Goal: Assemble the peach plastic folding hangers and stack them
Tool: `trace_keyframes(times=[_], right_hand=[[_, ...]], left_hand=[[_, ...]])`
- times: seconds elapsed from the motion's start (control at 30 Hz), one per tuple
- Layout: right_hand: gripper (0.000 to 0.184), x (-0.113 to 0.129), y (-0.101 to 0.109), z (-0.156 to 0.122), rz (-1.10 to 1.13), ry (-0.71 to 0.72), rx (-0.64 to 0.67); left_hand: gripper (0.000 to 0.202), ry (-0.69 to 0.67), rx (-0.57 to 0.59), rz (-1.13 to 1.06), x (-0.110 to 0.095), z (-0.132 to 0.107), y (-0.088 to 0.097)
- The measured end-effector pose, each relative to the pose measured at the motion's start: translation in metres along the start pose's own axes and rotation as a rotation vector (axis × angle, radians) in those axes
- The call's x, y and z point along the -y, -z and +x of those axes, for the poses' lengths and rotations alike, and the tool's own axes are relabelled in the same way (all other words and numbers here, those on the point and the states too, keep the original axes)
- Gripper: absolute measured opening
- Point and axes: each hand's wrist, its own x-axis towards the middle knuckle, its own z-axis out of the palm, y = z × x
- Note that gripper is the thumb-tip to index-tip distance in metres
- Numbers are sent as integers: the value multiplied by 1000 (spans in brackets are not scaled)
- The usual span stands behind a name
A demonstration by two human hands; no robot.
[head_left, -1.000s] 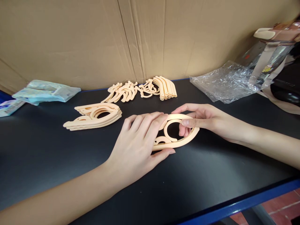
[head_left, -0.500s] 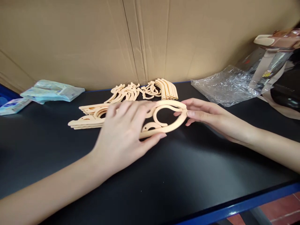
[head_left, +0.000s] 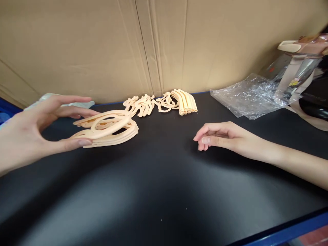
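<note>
On the left, my left hand [head_left: 38,128] spans a beige folding hanger [head_left: 112,127], thumb on the near side and fingers on the far side. That hanger is folded up, with a rounded loop at its right end. It lies over or just above a stack of similar folded hangers [head_left: 115,140]; whether it touches them I cannot tell. My right hand [head_left: 222,140] hovers low over the black table [head_left: 164,184], right of the stack. Its fingers are loosely curled with nothing in them.
Beige hanger hooks [head_left: 143,105] and curved hanger arms [head_left: 186,101] lie at the back by the cardboard [head_left: 102,51]. A clear plastic bag [head_left: 241,99] and a strapped bottle [head_left: 304,65] are at the right. A pale packet [head_left: 84,100] sits behind my left hand.
My left hand has carried the folded hanger leftward onto or over the stack. My right hand has let go of its looped end and come slightly lower and nearer.
</note>
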Motion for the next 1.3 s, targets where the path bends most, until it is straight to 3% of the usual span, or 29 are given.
trace_keyframes(times=[0.13, 0.33, 0.53, 0.83, 1.1, 1.3], right_hand=[[20, -1, 1, 2, -23, -11, -1], [23, 0, -1, 3, -60, -10, 14], [30, 3, -2, 2, -79, -28, 13], [30, 4, -2, 1, -114, -47, 22], [27, 5, -3, 2, -110, -39, 30], [29, 5, -3, 0, -122, -38, 33]], left_hand=[[90, -52, 28, -71, 12, 2, -3], [97, 37, 124, -60, 7, 2, -6], [92, -8, 168, -63, 20, 5, -11], [88, 15, 166, -64, 2, 1, -15], [88, 35, 219, -41, 13, 4, -15], [103, 49, 320, 1, 35, 11, -8]])
